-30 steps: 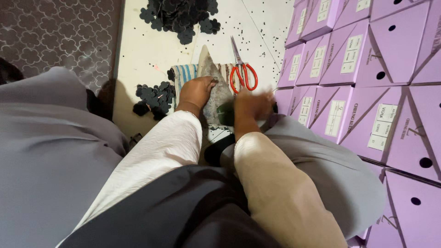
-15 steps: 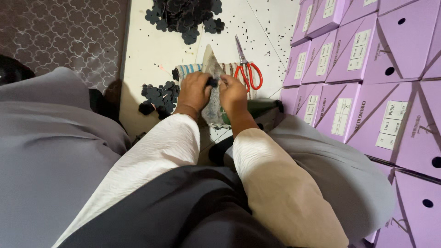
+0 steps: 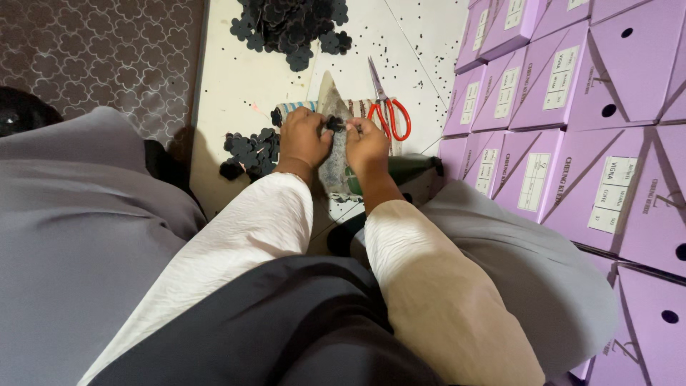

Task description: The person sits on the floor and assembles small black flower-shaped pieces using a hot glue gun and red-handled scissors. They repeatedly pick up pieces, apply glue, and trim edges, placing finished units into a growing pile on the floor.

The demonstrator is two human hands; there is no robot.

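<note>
My left hand point(image 3: 301, 139) and my right hand point(image 3: 366, 145) meet over a grey pointed piece of fabric point(image 3: 330, 171) lying on a striped cloth point(image 3: 294, 108) on the floor. Both hands pinch a small black flower-shaped piece point(image 3: 334, 124) between their fingertips, right on top of the grey fabric. The lower part of the fabric is hidden behind my wrists and white sleeves.
Red-handled scissors point(image 3: 386, 106) lie just right of my hands. A small heap of black flower pieces point(image 3: 250, 149) sits to the left, a bigger heap point(image 3: 291, 23) farther away. Stacked purple boxes point(image 3: 564, 114) fill the right side. A patterned carpet point(image 3: 93, 50) lies at the left.
My right hand came in from the right and joined the left over the grey fabric. Both hands now hold the small black piece together.
</note>
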